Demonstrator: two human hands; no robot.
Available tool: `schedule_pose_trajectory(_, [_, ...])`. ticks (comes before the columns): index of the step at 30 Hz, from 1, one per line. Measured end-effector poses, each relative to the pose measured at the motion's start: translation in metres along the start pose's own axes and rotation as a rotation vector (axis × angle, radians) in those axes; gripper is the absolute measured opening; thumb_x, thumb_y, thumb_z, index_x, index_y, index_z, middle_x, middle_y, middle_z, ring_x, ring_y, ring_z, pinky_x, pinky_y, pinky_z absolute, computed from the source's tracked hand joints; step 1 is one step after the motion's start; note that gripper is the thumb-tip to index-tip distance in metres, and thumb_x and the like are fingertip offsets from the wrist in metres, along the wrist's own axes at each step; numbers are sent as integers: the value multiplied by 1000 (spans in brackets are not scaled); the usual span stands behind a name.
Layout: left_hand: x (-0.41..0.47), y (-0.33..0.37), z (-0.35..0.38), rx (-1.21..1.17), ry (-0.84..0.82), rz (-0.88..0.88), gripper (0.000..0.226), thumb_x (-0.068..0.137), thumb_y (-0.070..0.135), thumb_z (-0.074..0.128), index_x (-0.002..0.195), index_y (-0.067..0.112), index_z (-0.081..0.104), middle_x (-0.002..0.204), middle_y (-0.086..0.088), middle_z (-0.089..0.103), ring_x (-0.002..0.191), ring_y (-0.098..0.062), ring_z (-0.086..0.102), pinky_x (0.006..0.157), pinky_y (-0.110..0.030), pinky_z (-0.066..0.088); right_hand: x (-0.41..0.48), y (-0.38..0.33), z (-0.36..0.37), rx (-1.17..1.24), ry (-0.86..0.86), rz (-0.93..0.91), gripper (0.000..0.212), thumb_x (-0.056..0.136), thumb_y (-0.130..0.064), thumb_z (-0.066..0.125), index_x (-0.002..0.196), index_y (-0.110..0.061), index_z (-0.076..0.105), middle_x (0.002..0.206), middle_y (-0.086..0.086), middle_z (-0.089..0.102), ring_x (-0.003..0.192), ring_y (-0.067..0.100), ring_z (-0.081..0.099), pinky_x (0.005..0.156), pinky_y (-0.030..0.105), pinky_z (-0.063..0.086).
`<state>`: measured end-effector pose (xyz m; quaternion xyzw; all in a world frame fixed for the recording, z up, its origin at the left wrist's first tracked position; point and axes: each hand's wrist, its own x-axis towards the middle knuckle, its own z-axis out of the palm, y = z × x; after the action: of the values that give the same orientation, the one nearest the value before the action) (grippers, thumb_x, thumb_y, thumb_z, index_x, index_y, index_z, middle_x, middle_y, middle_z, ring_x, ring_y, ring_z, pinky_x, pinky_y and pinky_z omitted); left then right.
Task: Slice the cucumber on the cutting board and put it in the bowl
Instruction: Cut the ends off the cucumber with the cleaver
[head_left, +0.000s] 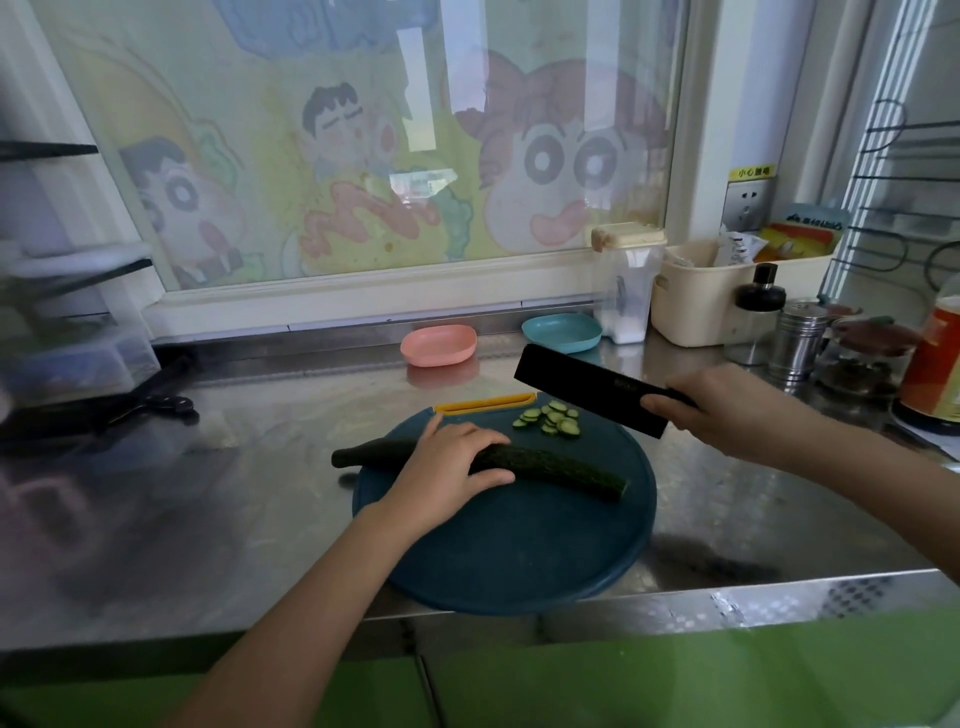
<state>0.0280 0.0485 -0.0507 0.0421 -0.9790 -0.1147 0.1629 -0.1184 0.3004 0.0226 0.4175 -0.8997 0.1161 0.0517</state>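
Left grip (448, 467): cucumber (566, 471), right grip (727, 406): knife (587, 388)

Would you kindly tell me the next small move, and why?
Probably bring the black cleaver down at the cut end of the dark green cucumber: the right hand holds it raised, the left hand steadies the cucumber on the blue cutting board, and few slices lie cut.

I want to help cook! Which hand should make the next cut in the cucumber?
Right hand: it grips the knife above the board, while the left hand holds the cucumber steady.
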Motion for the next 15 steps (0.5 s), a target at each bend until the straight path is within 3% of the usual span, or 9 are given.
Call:
schedule_pose_trajectory(2, [-3, 0, -1, -28, -5, 38, 38, 90, 42, 58, 125, 29, 55, 117, 9, 57, 114, -8, 46, 114, -40, 18, -6, 2, -3, -9, 6, 12, 40, 95, -44, 42, 67, -17, 54, 60, -2, 55, 57, 12, 54, 57, 31, 43])
schedule_pose_trajectory(6, [-13, 5, -7, 6, -66, 97, 38, 93, 33, 56, 131, 32, 51, 127, 10, 50, 126, -7, 37, 119, -38, -2, -13, 0, -7, 3, 11, 9, 37, 96, -40, 44, 64, -23, 48, 58, -4, 53, 54, 9, 51, 53, 27, 39])
schedule_pose_trajectory(10, [-27, 5, -19, 20, -147, 95, 42, 93, 12, 54, 127, 37, 50, 143, 13, 37, 140, -11, 18, 118, -51, 3, -15, -1, -6, 7, 17, 0, 37, 95, -39, 45, 62, -23, 48, 58, -4, 53, 55, 9, 52, 52, 26, 37])
schedule_pose_trajectory(13, [-29, 8, -28, -156, -212, -139, 44, 90, 3, 47, 109, 41, 56, 155, 8, 20, 146, -20, 0, 116, -54, -4, -15, -4, -3, 18, 15, 6, 39, 96, -39, 45, 61, -22, 49, 57, -5, 53, 52, 8, 51, 48, 23, 34])
schedule_pose_trajectory(15, [-26, 9, -23, -295, -107, -354, 18, 90, 26, 49, 92, 38, 61, 152, 1, 29, 146, -27, 4, 115, -57, 3, -16, -7, -1, 46, 9, 22, 41, 96, -38, 45, 60, -19, 50, 54, -4, 52, 49, 8, 48, 46, 23, 33])
